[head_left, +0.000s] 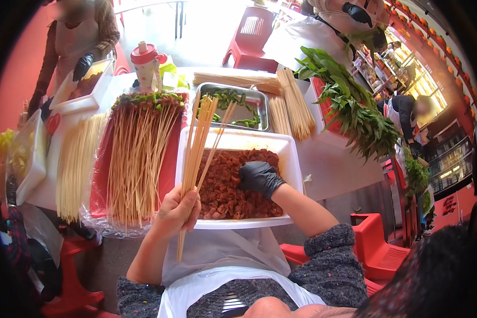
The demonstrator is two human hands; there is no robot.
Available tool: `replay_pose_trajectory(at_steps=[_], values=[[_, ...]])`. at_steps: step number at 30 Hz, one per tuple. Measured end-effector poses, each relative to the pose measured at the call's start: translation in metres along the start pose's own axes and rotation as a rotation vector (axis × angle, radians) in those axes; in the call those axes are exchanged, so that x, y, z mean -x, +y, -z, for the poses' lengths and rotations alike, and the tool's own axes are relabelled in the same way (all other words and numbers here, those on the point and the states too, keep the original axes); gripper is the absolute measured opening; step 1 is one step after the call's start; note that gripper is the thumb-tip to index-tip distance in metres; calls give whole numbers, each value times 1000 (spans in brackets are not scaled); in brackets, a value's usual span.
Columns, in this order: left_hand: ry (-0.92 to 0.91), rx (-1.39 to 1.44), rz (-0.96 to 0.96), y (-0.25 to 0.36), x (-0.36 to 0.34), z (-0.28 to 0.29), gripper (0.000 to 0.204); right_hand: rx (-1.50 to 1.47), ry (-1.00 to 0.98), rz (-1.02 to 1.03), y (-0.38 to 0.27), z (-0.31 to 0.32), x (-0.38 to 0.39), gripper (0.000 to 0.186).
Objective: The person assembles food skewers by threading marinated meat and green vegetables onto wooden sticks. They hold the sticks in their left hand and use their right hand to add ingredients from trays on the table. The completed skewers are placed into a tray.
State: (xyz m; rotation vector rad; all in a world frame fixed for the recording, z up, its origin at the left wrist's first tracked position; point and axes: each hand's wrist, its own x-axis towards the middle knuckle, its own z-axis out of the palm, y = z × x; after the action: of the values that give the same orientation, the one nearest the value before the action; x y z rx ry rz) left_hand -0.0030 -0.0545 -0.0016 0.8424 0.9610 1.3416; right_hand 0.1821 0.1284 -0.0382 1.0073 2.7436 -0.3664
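My bare left hand (177, 209) is wrapped round a bundle of thin wooden skewers (197, 140), which stands nearly upright over the left side of a white tub (249, 223). One or two skewers lean away from the bundle to the right. Red-brown chunks of marinated meat (222, 183) fill much of the tub. My right hand (261, 178), in a black glove, rests on the meat at the tub's right side. Its fingers curl down, and their tips are hidden among the chunks, so anything held there does not show.
Left of the tub, a red tray (99, 196) holds many loaded skewers, beside a row of bare skewers (79, 164). Behind stand a metal tray (249, 112) with green pepper pieces, more skewers (297, 106) and a red-lidded bottle (146, 66). Leafy greens (350, 106) lie right. Other people work nearby.
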Motion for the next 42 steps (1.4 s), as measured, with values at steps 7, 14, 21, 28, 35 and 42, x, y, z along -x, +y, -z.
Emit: replay_pose_trajectory(at_steps=[7,14,21,28,35,42], values=[[82,27,-41,1,0,-2,17,-311,127,-2,5,14,3,28],[172,-138,-1,6,5,-11,13,-1608,120,-68,21,29,16,19],[250,-450,29,10,10,-25,9,-1989,178,36,31,22,11,18],[239,-458,24,5,20,-17,12,-2145,202,111,29,23,10,17],[209,-474,70,6,20,-16,13,-2151,217,115,26,29,18,17],[209,-496,83,9,16,-21,13,-2104,236,161,28,32,22,16]])
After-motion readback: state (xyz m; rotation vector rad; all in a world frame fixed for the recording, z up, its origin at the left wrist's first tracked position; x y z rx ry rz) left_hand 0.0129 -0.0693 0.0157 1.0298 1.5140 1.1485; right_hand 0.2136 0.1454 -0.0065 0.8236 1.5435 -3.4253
